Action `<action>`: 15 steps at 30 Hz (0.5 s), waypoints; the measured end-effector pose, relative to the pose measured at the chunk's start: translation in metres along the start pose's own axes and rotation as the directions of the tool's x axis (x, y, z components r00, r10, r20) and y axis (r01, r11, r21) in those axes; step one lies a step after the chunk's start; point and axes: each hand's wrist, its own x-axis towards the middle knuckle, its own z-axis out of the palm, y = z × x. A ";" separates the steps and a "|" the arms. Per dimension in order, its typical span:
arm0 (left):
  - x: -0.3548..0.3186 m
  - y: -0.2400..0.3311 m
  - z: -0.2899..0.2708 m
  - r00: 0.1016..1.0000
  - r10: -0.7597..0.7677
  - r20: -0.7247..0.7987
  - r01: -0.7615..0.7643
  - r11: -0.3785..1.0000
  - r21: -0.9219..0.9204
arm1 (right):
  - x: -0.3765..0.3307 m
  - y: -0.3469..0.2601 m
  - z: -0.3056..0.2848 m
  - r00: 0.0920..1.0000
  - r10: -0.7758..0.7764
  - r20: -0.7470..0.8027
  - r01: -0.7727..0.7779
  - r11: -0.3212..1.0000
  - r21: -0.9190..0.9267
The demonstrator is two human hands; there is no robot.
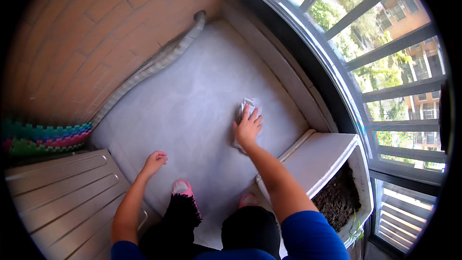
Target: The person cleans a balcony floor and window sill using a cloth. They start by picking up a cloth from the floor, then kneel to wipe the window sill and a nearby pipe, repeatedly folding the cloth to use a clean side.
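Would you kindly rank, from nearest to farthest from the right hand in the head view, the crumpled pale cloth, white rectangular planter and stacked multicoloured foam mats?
1. Crumpled pale cloth: directly under the right hand.
2. White rectangular planter: to the hand's lower right.
3. Stacked multicoloured foam mats: far left, beside the brick wall.
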 end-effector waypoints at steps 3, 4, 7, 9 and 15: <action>0.001 0.005 0.012 0.999 -0.051 0.006 0.051 0.996 -0.075 | -0.022 -0.004 0.029 0.968 -0.089 -0.235 0.099 0.995 0.029; 0.002 0.008 0.018 0.999 -0.050 0.016 0.051 0.995 -0.086 | -0.025 -0.001 0.034 0.947 -0.166 -0.274 0.173 0.985 0.000; 0.002 0.013 0.026 0.999 -0.011 0.051 0.016 0.996 -0.091 | 0.004 0.031 0.038 0.892 -0.375 -0.251 0.380 0.924 -0.029; 0.007 0.013 0.024 0.994 0.082 0.078 -0.078 0.995 -0.055 | 0.045 0.059 0.030 0.870 -0.429 -0.242 0.430 0.901 -0.050; 0.001 0.009 0.009 0.995 0.102 -0.005 -0.102 0.982 -0.162 | 0.093 0.002 0.017 0.889 -0.139 -0.436 0.157 0.988 0.006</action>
